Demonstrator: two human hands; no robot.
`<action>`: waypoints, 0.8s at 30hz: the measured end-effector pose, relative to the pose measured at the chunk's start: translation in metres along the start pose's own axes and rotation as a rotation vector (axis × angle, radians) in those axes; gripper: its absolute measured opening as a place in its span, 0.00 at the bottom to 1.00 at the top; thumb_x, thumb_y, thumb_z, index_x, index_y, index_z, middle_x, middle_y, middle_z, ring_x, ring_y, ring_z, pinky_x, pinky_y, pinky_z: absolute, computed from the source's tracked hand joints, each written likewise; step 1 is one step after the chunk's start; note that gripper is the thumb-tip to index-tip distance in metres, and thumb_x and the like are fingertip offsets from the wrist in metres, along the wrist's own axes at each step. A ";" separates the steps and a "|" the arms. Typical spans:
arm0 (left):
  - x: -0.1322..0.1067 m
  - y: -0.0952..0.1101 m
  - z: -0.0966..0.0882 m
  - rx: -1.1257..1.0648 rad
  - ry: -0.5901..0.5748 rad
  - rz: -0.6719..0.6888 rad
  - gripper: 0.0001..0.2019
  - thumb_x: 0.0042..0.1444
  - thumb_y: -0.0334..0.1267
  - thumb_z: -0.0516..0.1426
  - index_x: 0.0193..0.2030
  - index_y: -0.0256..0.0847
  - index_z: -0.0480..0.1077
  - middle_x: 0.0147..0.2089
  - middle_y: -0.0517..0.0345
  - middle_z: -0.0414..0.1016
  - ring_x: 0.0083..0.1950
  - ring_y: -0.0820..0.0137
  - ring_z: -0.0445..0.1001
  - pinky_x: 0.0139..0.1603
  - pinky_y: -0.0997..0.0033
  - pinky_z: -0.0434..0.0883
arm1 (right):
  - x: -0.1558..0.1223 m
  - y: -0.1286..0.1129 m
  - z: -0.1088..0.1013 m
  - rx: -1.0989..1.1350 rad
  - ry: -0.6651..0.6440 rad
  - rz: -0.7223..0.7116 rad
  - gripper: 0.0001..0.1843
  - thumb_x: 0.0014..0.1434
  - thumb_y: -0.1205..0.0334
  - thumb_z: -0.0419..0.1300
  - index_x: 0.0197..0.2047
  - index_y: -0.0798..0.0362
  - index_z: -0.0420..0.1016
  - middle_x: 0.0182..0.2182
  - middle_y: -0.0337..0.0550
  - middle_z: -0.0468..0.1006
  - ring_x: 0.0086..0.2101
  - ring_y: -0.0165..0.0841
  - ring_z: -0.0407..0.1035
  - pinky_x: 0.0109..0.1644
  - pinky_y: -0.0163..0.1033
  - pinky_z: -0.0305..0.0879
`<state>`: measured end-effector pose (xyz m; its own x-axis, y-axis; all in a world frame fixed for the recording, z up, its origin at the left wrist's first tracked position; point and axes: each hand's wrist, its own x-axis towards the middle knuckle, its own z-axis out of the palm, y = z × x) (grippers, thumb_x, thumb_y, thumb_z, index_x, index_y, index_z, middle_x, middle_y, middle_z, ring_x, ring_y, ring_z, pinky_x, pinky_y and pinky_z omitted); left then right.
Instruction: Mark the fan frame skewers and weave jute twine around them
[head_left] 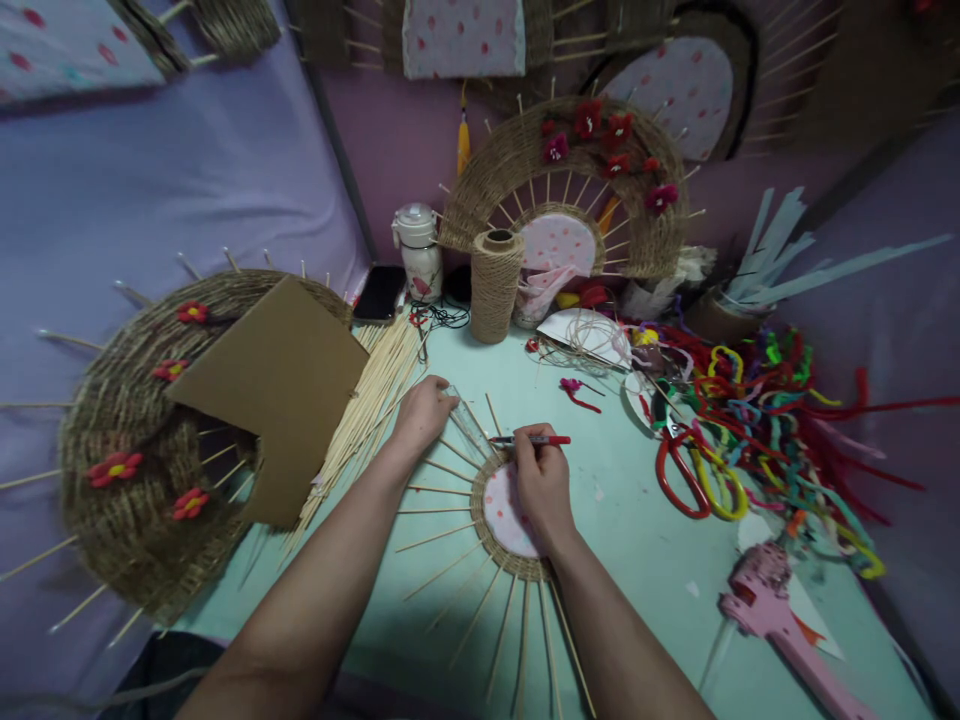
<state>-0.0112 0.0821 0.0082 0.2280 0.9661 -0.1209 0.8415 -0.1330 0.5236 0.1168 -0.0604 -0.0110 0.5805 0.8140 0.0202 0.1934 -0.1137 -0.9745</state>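
Between my forearms lies a half-round woven piece [481,512] with thin wooden sticks fanning out and a pink-dotted white centre. My left hand [424,410] pinches the far end of a clear ruler [466,425], which slants along one of the sticks. A red marker [551,440] is gripped in my right hand [541,485], its tip pointing left at the ruler and stick. The heel of my right hand rests over the dotted centre and covers part of it.
A twine spool [496,290] and lidded bottle [418,252] stand at the back. Scissors [694,470], coloured pipe cleaners [780,400] and a pink glue gun [780,620] lie right. Loose sticks [367,400], cardboard [277,390] and a finished woven fan [135,400] are left.
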 end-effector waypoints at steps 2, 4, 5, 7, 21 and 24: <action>0.000 0.000 0.000 0.003 -0.002 -0.001 0.15 0.54 0.39 0.59 0.49 0.38 0.72 0.39 0.54 0.79 0.43 0.65 0.76 0.43 0.70 0.67 | 0.000 0.000 0.000 0.000 -0.003 0.002 0.12 0.63 0.53 0.52 0.32 0.51 0.66 0.23 0.33 0.68 0.25 0.31 0.62 0.33 0.36 0.57; 0.000 -0.001 0.001 0.004 0.002 0.005 0.16 0.54 0.39 0.59 0.49 0.38 0.72 0.39 0.54 0.79 0.43 0.65 0.76 0.43 0.70 0.67 | 0.000 0.000 0.000 -0.001 -0.001 -0.003 0.12 0.63 0.54 0.51 0.32 0.51 0.66 0.24 0.33 0.68 0.26 0.31 0.62 0.33 0.36 0.57; 0.001 -0.001 0.002 0.003 0.006 0.011 0.16 0.54 0.39 0.59 0.48 0.38 0.72 0.39 0.54 0.79 0.43 0.65 0.76 0.43 0.70 0.67 | 0.000 -0.001 0.000 -0.002 0.000 -0.005 0.12 0.63 0.54 0.51 0.32 0.51 0.66 0.24 0.33 0.68 0.26 0.31 0.62 0.33 0.36 0.57; 0.001 -0.003 0.003 -0.001 0.016 0.020 0.16 0.53 0.39 0.59 0.48 0.37 0.73 0.39 0.54 0.79 0.43 0.64 0.76 0.43 0.70 0.67 | 0.000 -0.002 0.000 -0.002 0.004 -0.008 0.12 0.63 0.54 0.51 0.32 0.51 0.66 0.23 0.33 0.68 0.26 0.31 0.62 0.33 0.36 0.57; 0.002 -0.004 0.004 -0.025 0.022 0.026 0.16 0.53 0.39 0.59 0.48 0.37 0.72 0.39 0.53 0.79 0.44 0.64 0.76 0.44 0.70 0.66 | 0.000 0.002 0.000 -0.011 0.019 0.010 0.11 0.63 0.54 0.52 0.33 0.51 0.66 0.23 0.32 0.69 0.24 0.30 0.61 0.32 0.35 0.56; 0.002 -0.005 0.005 -0.030 0.026 0.032 0.15 0.53 0.39 0.60 0.48 0.37 0.72 0.38 0.54 0.79 0.43 0.64 0.76 0.43 0.70 0.66 | -0.001 0.001 0.000 -0.006 0.009 0.006 0.12 0.63 0.54 0.52 0.32 0.51 0.66 0.23 0.32 0.68 0.24 0.30 0.61 0.32 0.35 0.56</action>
<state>-0.0125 0.0836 0.0008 0.2413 0.9670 -0.0818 0.8186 -0.1576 0.5523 0.1166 -0.0608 -0.0121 0.5887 0.8082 0.0166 0.1948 -0.1219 -0.9732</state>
